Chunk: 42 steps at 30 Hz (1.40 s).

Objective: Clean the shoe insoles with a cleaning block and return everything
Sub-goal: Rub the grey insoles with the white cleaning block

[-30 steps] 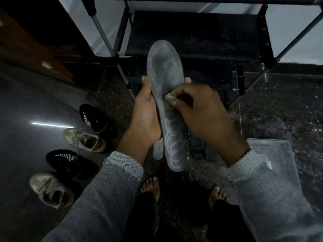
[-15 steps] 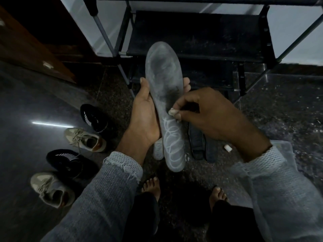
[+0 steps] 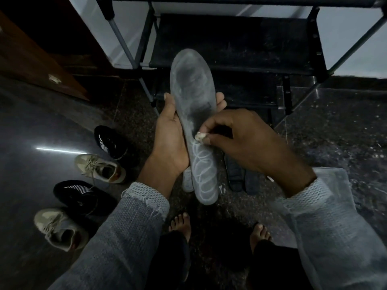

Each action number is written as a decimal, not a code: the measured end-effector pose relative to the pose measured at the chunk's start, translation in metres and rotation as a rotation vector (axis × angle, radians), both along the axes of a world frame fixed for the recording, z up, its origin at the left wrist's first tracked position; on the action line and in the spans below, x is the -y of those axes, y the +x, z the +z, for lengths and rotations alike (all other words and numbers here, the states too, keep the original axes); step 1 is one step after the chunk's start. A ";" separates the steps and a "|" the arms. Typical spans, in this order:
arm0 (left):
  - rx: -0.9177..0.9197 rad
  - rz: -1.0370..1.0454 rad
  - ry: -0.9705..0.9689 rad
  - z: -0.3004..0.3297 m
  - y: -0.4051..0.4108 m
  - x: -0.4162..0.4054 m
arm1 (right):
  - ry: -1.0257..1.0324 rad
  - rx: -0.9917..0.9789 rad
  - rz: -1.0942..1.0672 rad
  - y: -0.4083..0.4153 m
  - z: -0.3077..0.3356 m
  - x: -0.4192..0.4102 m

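Note:
A grey insole (image 3: pixel 193 105) with white looping marks on its heel half stands upright in front of me. My left hand (image 3: pixel 170 141) grips it from behind, thumb on the left edge and fingertips showing at the right edge. My right hand (image 3: pixel 240 141) pinches a small pale cleaning block (image 3: pixel 200 136) and presses it against the middle of the insole. A light insole (image 3: pixel 187 181) lies on the floor behind the held one, and two dark insoles (image 3: pixel 235 173) lie to its right.
Several shoes line the floor at left: a black one (image 3: pixel 111 144), a beige one (image 3: pixel 100 168), another black one (image 3: pixel 77 194) and another beige one (image 3: pixel 58 229). A dark shoe rack (image 3: pixel 236 42) stands ahead. A clear plastic box (image 3: pixel 335 181) sits at right. My bare feet (image 3: pixel 181 223) are below.
My right hand has slid the cleaning block down the insole from its upper middle toward the looping marks. My left hand keeps the same grip.

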<state>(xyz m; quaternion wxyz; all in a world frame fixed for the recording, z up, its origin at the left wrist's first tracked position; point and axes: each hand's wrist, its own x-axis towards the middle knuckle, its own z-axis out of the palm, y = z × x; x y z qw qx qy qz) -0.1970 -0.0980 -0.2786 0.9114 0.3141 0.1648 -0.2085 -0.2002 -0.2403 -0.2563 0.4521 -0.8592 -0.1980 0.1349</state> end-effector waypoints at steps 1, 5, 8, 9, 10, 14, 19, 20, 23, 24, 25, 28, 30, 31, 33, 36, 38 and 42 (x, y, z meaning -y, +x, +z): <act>-0.009 -0.007 -0.017 0.000 -0.001 0.001 | 0.043 0.047 -0.069 -0.001 -0.003 -0.004; -0.027 -0.014 -0.034 -0.001 -0.002 0.001 | 0.090 0.151 -0.179 -0.002 -0.009 -0.013; -0.017 -0.024 0.017 -0.002 -0.001 0.000 | 0.087 -0.021 0.021 0.000 -0.002 -0.006; -0.011 -0.024 0.027 -0.002 -0.001 0.000 | 0.093 -0.059 0.087 0.000 0.001 -0.005; -0.009 -0.020 0.027 -0.001 -0.001 0.000 | 0.102 -0.066 0.117 -0.001 0.001 -0.005; -0.008 0.008 0.027 -0.001 0.000 -0.001 | 0.150 0.129 -0.065 -0.006 -0.007 -0.021; -0.022 0.013 0.021 -0.001 -0.001 -0.002 | 0.095 0.269 -0.091 -0.006 -0.012 -0.023; -0.020 0.017 0.027 -0.001 -0.001 -0.001 | 0.072 0.269 -0.057 -0.005 -0.011 -0.022; -0.025 0.048 0.047 0.000 0.000 -0.002 | 0.052 0.203 0.052 -0.003 -0.005 -0.015; -0.019 0.050 0.063 0.000 0.001 -0.002 | 0.053 0.165 0.099 -0.002 -0.002 -0.013; -0.012 0.046 0.080 0.000 0.001 -0.002 | 0.055 0.134 0.137 -0.002 0.000 -0.011; -0.016 0.037 0.092 0.000 0.000 0.001 | 0.053 0.172 0.084 -0.004 -0.001 -0.012; -0.034 0.031 0.068 -0.001 -0.001 0.003 | 0.044 0.234 -0.054 -0.006 -0.005 -0.018; -0.038 0.022 0.061 -0.002 -0.001 0.004 | 0.047 0.249 -0.105 -0.007 -0.006 -0.021; -0.047 0.007 0.056 -0.003 -0.002 0.004 | 0.050 0.246 -0.132 -0.005 -0.007 -0.020; -0.053 0.035 0.062 -0.002 -0.002 0.004 | 0.043 0.119 0.034 -0.002 0.000 -0.008; -0.045 0.043 0.086 0.001 0.000 0.005 | 0.041 0.054 0.132 -0.001 0.004 -0.003; -0.051 0.036 0.073 0.002 -0.001 0.006 | 0.074 0.146 -0.040 -0.005 -0.002 -0.014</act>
